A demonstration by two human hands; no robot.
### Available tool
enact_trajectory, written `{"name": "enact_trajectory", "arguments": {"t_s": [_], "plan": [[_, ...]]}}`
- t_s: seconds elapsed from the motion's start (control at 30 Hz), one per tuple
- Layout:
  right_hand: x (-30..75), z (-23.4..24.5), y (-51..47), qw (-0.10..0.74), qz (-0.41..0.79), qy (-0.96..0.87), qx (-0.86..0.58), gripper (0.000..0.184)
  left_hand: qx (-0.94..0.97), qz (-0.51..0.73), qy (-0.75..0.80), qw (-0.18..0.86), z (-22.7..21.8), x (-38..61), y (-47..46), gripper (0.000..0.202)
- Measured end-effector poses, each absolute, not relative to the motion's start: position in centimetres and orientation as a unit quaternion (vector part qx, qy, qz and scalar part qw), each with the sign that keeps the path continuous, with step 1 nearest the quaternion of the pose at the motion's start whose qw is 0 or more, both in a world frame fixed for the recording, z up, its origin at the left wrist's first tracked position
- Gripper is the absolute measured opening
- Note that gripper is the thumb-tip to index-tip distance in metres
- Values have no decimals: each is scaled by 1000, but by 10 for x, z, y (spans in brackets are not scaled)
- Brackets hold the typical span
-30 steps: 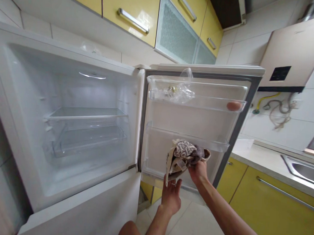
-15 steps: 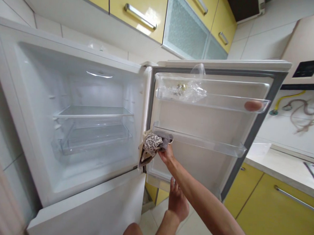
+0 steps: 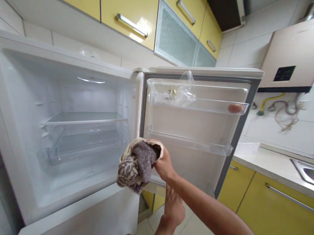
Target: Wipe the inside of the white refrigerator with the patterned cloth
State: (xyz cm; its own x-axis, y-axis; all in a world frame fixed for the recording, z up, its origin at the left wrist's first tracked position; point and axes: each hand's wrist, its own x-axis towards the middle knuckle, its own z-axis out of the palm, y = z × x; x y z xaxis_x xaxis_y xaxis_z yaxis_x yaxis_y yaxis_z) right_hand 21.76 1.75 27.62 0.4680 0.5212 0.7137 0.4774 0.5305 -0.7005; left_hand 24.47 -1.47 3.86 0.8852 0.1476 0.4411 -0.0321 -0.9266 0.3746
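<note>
A bunched-up cloth (image 3: 142, 160), purplish grey with a cream edge and a patterned side, hangs in my right hand (image 3: 165, 165). My fingers are wrapped in its folds and partly hidden. The cloth is in front of the hinge side of an open refrigerator (image 3: 80, 220). Behind my hand is the door (image 3: 190, 122), with its clear lower shelf (image 3: 189, 143). Lower down, my left hand (image 3: 175, 209) is near the door's bottom edge, fingers stretched upward. I see nothing in it, and whether it touches the door I cannot tell.
The upper door shelf (image 3: 212, 105) holds a clear plastic bag (image 3: 184, 96) and a brown egg (image 3: 235, 108). Inside are a glass shelf (image 3: 85, 117) and a clear drawer (image 3: 87, 145). To the right stand a counter (image 3: 273, 160) and a sink (image 3: 312, 173); yellow cabinets (image 3: 128, 9) hang above.
My right hand has pulled the cloth away from the lower door shelf's hinge end, towards me and down. The cloth now appears larger. The whole view has shifted slightly.
</note>
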Motion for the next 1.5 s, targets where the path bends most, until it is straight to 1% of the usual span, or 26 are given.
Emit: {"name": "enact_trajectory", "arguments": {"t_s": [0.07, 0.1, 0.17, 0.23, 0.3, 0.33, 0.4, 0.47, 0.6, 0.73, 0.83, 0.93, 1.0, 1.07, 1.17, 1.23, 1.3, 1.4, 1.5], "plan": [[219, 301, 14, 640, -112, -601, -466, 39, 957, 206, 25, 202, 47, 240, -14, 70], [221, 313, 14, 589, -172, -643, -458, 38, 959, 197, 26, 205, 52, 238, -14, 72], [226, 334, 21, 451, -275, -708, -469, 34, 961, 190, 36, 196, 62, 233, -16, 71], [231, 350, 35, 290, -350, -724, -519, 29, 963, 181, 49, 192, 70, 229, -18, 69], [234, 358, 54, 153, -387, -698, -582, 28, 964, 170, 55, 198, 77, 226, -19, 70], [234, 360, 63, 97, -392, -683, -609, 28, 964, 162, 54, 202, 81, 224, -19, 71], [233, 361, 82, 12, -383, -659, -647, 28, 966, 142, 48, 213, 87, 221, -18, 75], [230, 360, 98, -39, -356, -648, -672, 28, 966, 121, 42, 223, 93, 218, -17, 79], [224, 356, 111, -73, -307, -655, -687, 25, 965, 102, 39, 238, 101, 211, -15, 80], [227, 359, 101, -46, -318, -679, -660, 22, 965, 102, 32, 240, 100, 207, -14, 78], [235, 369, 83, 0, -360, -687, -632, 24, 965, 106, 30, 238, 99, 204, -13, 76], [250, 383, 63, 49, -438, -678, -588, 26, 963, 105, 30, 248, 102, 200, -12, 77], [265, 392, 50, 66, -472, -656, -585, 28, 959, 103, 27, 263, 105, 198, -12, 78], [282, 399, 38, 67, -477, -627, -612, 33, 955, 104, 25, 277, 106, 196, -13, 77], [308, 406, 20, 45, -471, -599, -646, 40, 951, 118, 28, 284, 105, 196, -13, 72], [325, 407, 7, 19, -488, -592, -641, 41, 950, 120, 34, 287, 103, 197, -14, 71], [340, 407, -8, -14, -518, -599, -610, 37, 950, 108, 35, 289, 102, 197, -13, 72], [359, 406, -33, -72, -566, -634, -523, 28, 952, 75, 27, 296, 103, 197, -12, 76], [372, 409, -62, -100, -611, -634, -464, 24, 952, 60, 21, 299, 105, 196, -11, 80]]}}
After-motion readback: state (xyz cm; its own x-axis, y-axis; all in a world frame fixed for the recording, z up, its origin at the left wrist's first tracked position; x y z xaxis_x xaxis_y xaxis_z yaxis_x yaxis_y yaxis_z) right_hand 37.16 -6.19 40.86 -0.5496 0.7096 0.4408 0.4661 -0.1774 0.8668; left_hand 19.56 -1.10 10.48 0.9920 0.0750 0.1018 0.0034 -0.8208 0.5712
